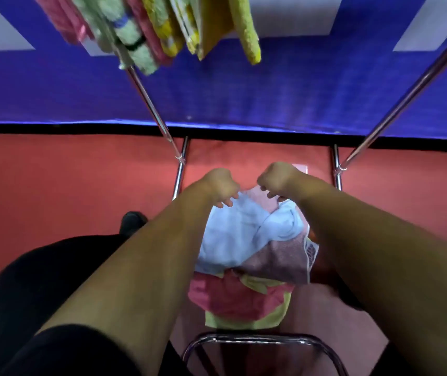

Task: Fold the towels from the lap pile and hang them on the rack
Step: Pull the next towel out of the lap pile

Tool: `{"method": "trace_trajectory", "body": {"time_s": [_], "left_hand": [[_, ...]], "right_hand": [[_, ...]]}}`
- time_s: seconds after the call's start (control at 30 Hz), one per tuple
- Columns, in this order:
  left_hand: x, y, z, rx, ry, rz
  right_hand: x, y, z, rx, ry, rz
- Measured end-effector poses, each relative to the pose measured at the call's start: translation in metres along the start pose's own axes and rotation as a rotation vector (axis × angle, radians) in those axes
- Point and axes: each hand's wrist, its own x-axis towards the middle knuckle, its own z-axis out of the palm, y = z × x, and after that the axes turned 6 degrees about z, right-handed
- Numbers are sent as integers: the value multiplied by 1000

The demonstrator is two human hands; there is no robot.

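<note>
Left hand [221,185]: fingers curled, pinching the far edge of the white towel [233,232] near its left corner.
Right hand [279,180]: fingers curled likewise, and it appears to pinch the same edge near the right corner; the two hands sit close together, not touching.
Step in hand: judged to be lifting and spreading one towel off the lap pile [246,283], ahead of the first fold.
White towel, position: topmost on the pile, between the forearms, with its far edge raised by the hands and the rest slumped on the towels beneath.
White towel, condition: pale, soft, crumpled, with a twisted bunch on its right side; no fold made yet.
Pile beneath: a mauve towel [279,261], a pink towel [230,294] and a yellow towel [244,322], loosely heaped.
Rack [149,101]: chrome poles in front of the person; hung towels [162,25] are bunched on its left part at the top of the view, blurred.
Next move calls for: drawing the hands apart to pull the edge taut and shake out the twist, lifting high enough that the mauve towel does not drag along.
Risk: the limp cloth may snag the layer below.
</note>
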Motion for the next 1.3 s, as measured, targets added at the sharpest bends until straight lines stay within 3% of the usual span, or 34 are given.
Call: {"method": "trace_trajectory", "body": {"time_s": [0.13,0.23,0.33,0.43,0.67,0.83,1.07,1.3], "left_hand": [[40,-34,42,152,-103,-121],[51,-52,78,365,-124,-86],[59,-79,120,412,-291,-46],[62,-109,153,453,-410,-55],[65,-117,174,456,-149,131],[67,-108,187,337,-91,203],[65,-76,145,-88,176,13],[21,-28,70,-124,-19,246]], "right_hand": [[34,40,35,-102,-123,64],[55,68,59,-70,-215,205],[66,95,78,-230,-125,177],[71,113,99,-317,-181,105],[77,131,126,-545,-125,111],[75,131,126,-608,-39,104],[66,103,89,-537,191,69],[22,72,33,-441,248,-15]]}}
